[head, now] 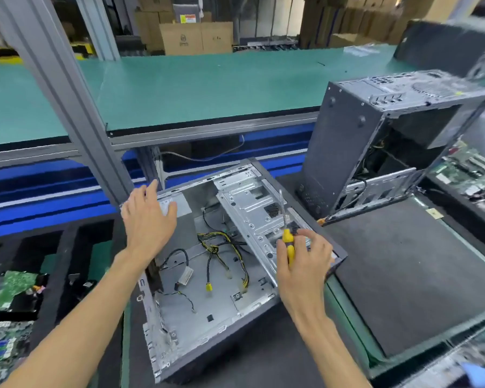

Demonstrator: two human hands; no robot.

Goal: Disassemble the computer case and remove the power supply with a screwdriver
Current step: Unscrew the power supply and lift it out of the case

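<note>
The computer case (207,275) is laid open on its side on a dark mat on the surface (403,275), in a warehouse stacked with cardboard boxes (196,35). A second case (375,141) stands upright just beside it — bare mat lies to the right. Yellow-and-black cables (224,247) sprawl inside. The left hand (149,219) rests flat, fingers straight, on the power supply (177,207); the screwdriver (287,236) is gripped by the right hand (303,264).
</note>
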